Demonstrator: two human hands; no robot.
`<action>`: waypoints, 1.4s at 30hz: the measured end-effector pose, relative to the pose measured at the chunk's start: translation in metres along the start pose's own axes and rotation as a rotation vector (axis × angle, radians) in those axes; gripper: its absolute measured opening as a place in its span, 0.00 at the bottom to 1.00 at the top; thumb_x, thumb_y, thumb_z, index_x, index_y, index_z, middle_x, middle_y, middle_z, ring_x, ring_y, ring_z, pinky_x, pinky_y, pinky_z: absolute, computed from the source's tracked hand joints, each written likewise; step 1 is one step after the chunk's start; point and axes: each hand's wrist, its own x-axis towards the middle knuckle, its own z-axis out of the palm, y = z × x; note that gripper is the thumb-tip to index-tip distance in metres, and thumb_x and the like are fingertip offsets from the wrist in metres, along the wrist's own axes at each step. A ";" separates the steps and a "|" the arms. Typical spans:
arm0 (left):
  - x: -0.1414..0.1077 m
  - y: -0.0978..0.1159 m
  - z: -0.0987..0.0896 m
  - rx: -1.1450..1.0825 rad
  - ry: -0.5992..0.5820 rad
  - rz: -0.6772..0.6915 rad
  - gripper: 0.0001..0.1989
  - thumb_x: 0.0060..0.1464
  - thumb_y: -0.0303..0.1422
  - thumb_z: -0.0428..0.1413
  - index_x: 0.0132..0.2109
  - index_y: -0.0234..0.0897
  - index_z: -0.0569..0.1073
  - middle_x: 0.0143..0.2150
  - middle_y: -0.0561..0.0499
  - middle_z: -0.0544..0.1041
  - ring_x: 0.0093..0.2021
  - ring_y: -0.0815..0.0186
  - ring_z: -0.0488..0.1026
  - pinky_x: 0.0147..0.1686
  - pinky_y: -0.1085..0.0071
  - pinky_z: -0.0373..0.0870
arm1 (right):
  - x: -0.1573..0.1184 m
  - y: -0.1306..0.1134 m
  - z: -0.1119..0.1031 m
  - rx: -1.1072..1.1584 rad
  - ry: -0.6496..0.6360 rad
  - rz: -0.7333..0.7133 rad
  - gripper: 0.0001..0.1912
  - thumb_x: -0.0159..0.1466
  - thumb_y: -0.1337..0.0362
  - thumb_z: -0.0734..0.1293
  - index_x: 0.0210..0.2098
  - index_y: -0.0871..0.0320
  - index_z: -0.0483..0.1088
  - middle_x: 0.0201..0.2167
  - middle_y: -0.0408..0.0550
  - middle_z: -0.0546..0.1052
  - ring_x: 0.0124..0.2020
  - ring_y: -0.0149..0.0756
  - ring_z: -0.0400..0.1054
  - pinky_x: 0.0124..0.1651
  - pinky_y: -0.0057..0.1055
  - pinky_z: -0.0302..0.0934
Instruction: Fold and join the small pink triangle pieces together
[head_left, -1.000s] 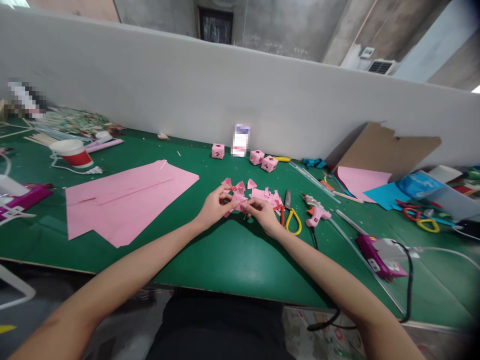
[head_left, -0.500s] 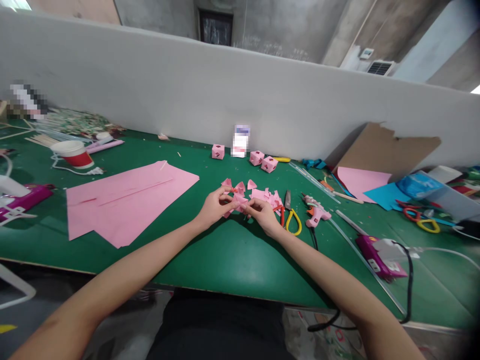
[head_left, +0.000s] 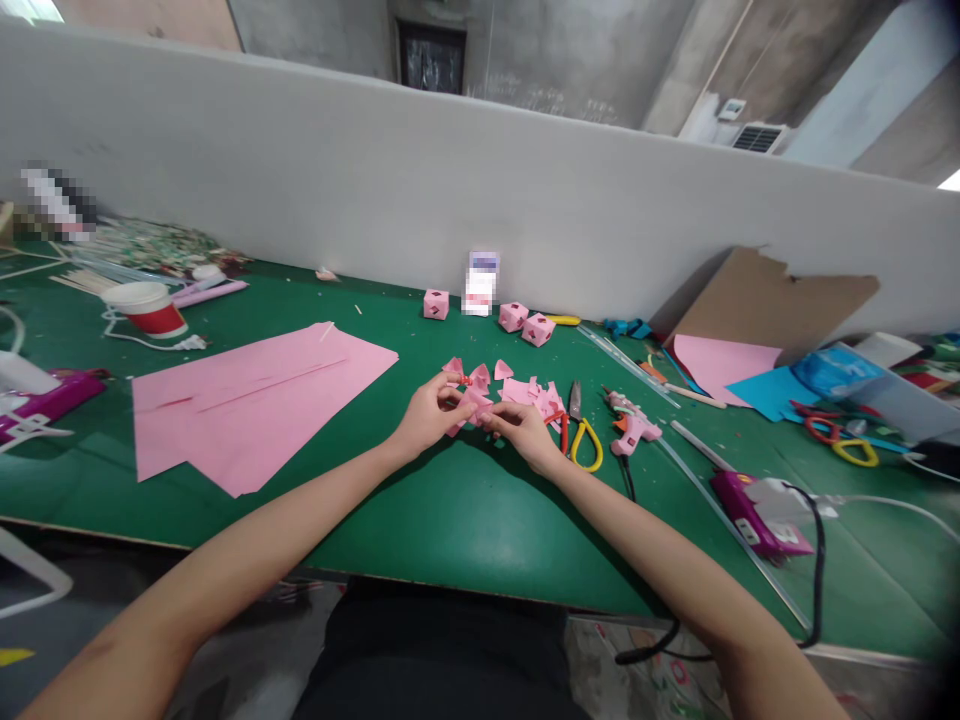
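Note:
Between my two hands is a small folded piece of pink paper [head_left: 475,403], held just above the green table. My left hand [head_left: 429,415] is closed on its left side, thumb and fingers pinching it. From the right, the fingertips of my right hand [head_left: 527,428] pinch its edge. Small curved pink paper pieces [head_left: 503,370] lie just beyond the fingers, and flat pink scraps [head_left: 529,392] lie beside my right hand. Farther back stand three pink paper cubes with diamond-shaped holes, one of them a lone cube [head_left: 436,304] on the left.
Scissors [head_left: 587,445] with red and yellow handles and a pink glue gun [head_left: 634,428] lie right of my right hand. Large pink sheets [head_left: 255,410] spread at left, near a paper cup [head_left: 146,308]. A purple power strip [head_left: 757,515] with cables sits at right.
The folded pink paper has turned and shifted slightly left between my fingers. Both hands stay in nearly the same place.

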 end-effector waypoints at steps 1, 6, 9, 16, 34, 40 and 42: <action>0.000 0.000 0.000 -0.006 -0.001 0.002 0.20 0.48 0.35 0.61 0.48 0.34 0.67 0.28 0.55 0.76 0.28 0.69 0.74 0.34 0.72 0.71 | 0.000 -0.001 0.000 -0.003 -0.001 -0.001 0.16 0.53 0.50 0.73 0.31 0.58 0.76 0.25 0.43 0.75 0.25 0.29 0.65 0.30 0.27 0.60; 0.001 -0.002 -0.002 -0.032 -0.027 -0.020 0.20 0.48 0.38 0.61 0.47 0.34 0.68 0.28 0.53 0.77 0.30 0.66 0.75 0.34 0.70 0.72 | -0.001 -0.002 -0.001 -0.012 0.016 0.004 0.16 0.53 0.50 0.73 0.29 0.58 0.77 0.23 0.43 0.74 0.24 0.29 0.63 0.29 0.27 0.59; 0.001 -0.003 -0.002 -0.041 -0.039 -0.030 0.21 0.48 0.38 0.61 0.47 0.34 0.68 0.29 0.52 0.79 0.31 0.66 0.76 0.36 0.69 0.72 | 0.000 -0.002 -0.001 -0.005 0.016 0.009 0.16 0.52 0.50 0.73 0.28 0.58 0.76 0.23 0.43 0.74 0.24 0.29 0.63 0.29 0.27 0.58; 0.001 -0.003 -0.003 -0.015 -0.057 -0.041 0.22 0.48 0.40 0.61 0.48 0.34 0.68 0.30 0.50 0.79 0.31 0.65 0.76 0.33 0.70 0.72 | 0.001 0.002 -0.002 0.018 0.023 0.009 0.15 0.53 0.51 0.73 0.28 0.58 0.76 0.24 0.43 0.74 0.25 0.28 0.64 0.29 0.26 0.58; 0.001 -0.003 -0.003 -0.041 -0.047 -0.040 0.21 0.49 0.39 0.60 0.48 0.34 0.67 0.34 0.48 0.79 0.32 0.65 0.76 0.32 0.71 0.71 | 0.000 -0.004 0.001 0.005 0.053 0.022 0.19 0.51 0.47 0.73 0.25 0.59 0.74 0.22 0.43 0.73 0.24 0.29 0.64 0.28 0.27 0.60; 0.001 -0.004 -0.003 -0.019 -0.038 -0.025 0.20 0.50 0.38 0.60 0.48 0.34 0.67 0.34 0.49 0.79 0.32 0.66 0.76 0.34 0.71 0.71 | 0.000 -0.003 0.001 0.020 0.055 0.023 0.17 0.51 0.50 0.73 0.26 0.59 0.73 0.21 0.42 0.72 0.23 0.28 0.63 0.27 0.26 0.58; 0.001 -0.004 -0.002 -0.005 -0.031 -0.020 0.20 0.50 0.38 0.60 0.48 0.34 0.67 0.33 0.49 0.79 0.32 0.65 0.76 0.34 0.71 0.70 | 0.001 -0.003 0.001 0.021 0.056 0.017 0.17 0.52 0.50 0.73 0.25 0.58 0.73 0.21 0.41 0.72 0.23 0.27 0.63 0.27 0.26 0.57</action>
